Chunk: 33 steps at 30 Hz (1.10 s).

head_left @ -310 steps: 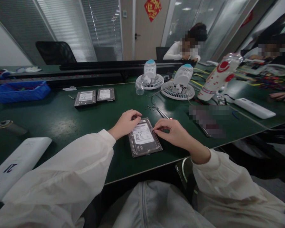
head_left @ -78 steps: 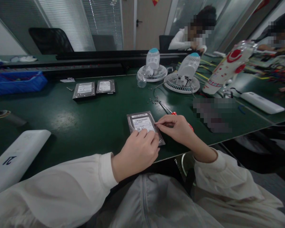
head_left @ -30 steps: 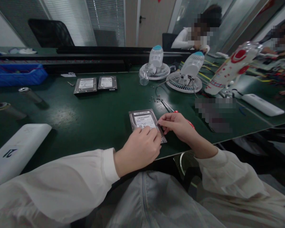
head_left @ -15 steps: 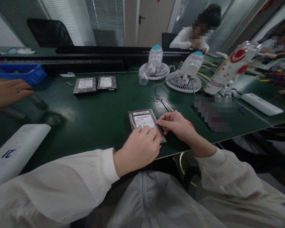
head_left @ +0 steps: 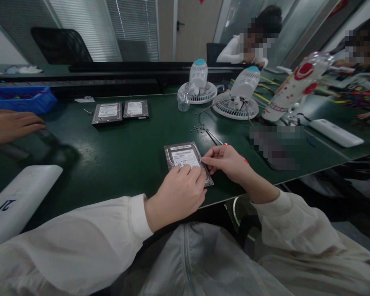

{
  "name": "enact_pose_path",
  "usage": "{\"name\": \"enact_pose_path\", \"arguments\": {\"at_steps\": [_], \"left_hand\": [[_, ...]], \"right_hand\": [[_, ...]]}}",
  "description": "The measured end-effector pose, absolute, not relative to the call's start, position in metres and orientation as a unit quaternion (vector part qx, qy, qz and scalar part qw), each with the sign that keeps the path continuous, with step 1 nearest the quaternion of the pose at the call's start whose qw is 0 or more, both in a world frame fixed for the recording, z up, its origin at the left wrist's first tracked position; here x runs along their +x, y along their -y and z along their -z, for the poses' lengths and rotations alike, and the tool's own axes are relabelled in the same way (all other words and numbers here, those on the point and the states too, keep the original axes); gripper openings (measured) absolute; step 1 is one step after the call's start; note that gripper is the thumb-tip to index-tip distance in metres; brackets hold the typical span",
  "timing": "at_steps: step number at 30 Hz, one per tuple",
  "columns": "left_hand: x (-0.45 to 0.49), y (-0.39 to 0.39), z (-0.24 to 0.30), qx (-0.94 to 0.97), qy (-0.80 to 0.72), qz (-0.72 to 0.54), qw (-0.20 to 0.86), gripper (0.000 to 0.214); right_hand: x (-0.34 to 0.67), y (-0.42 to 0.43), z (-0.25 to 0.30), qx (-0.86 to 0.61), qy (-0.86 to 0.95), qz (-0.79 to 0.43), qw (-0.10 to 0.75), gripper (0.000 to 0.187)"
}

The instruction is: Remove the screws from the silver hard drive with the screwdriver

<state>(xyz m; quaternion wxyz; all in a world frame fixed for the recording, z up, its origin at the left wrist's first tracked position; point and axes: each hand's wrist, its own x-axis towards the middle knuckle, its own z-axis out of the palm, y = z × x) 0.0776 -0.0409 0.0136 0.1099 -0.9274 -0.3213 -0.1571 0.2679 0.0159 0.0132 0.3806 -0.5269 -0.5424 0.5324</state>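
A silver hard drive [head_left: 183, 155] with a white label lies flat on the green table [head_left: 129, 148] near its front edge. My left hand [head_left: 179, 193] covers the drive's near end, fingers curled and pressing down on it. My right hand [head_left: 230, 162] is closed at the drive's right edge, pinching a red-handled screwdriver [head_left: 225, 144] whose handle shows just behind the fingers. Several small screws [head_left: 196, 129] lie loose beyond the drive.
Two more hard drives [head_left: 120, 112] lie farther back. Two small white fans [head_left: 222, 96], a clear cup [head_left: 183, 103], a white and red bottle [head_left: 292, 88], white power banks [head_left: 17, 201] and a blue bin [head_left: 21, 100] stand around. Another person's hand [head_left: 10, 125] reaches in at left.
Another person's hand has come in from the left edge where metal cylinders lay. My left hand has stayed at the drive's near end, where it went from the far end ten seconds ago.
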Motion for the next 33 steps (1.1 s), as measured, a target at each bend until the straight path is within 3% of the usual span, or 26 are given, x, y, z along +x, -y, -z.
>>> {"name": "enact_pose_path", "arguments": {"at_steps": [19,33], "left_hand": [[0.0771,0.041,-0.0126,-0.927,0.324,0.154,0.108,0.036],[0.078,0.0405,-0.0122,-0.927,0.324,0.156,0.104,0.034]], "right_hand": [[0.2633,-0.0141,-0.0144,-0.534,0.542,-0.529,0.376,0.04],[0.2636,-0.0168,-0.016,-0.545,0.546,-0.523,0.362,0.024]]}}
